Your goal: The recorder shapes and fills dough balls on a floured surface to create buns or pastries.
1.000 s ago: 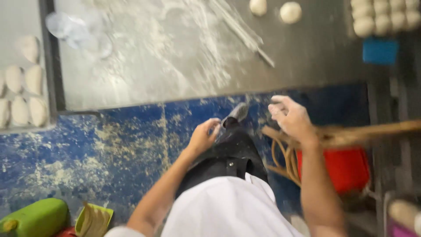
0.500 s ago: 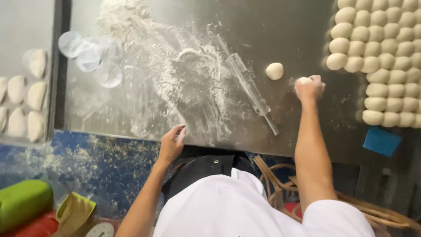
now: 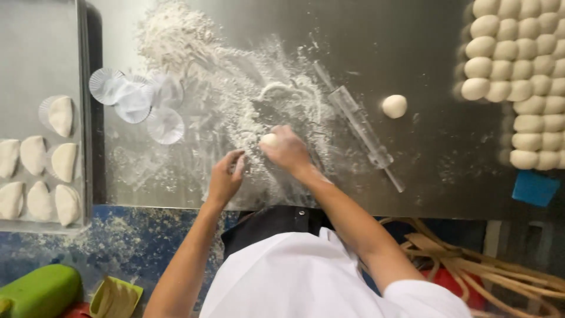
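Fingers of the right hand [image 3: 287, 150] clasped a dough ball [image 3: 269, 139] at centre frame (left hand [image 3: 225, 176] slack); pressing evenly into flour [image 3: 235, 88] seemed wisest.

A steel surface [image 3: 435, 35] carries scattered flour [image 3: 235, 88], a clear rolling pin [image 3: 360, 126], one loose dough ball [image 3: 394, 106], rows of dough balls [image 3: 521, 76] at right, paper liners [image 3: 134, 101] and a tray of folded dumplings [image 3: 41, 171] at left.

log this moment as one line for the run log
right hand: holds dough ball on floured table | left hand: open, beside it | rolling pin: lying free | spare dough ball: right of pin
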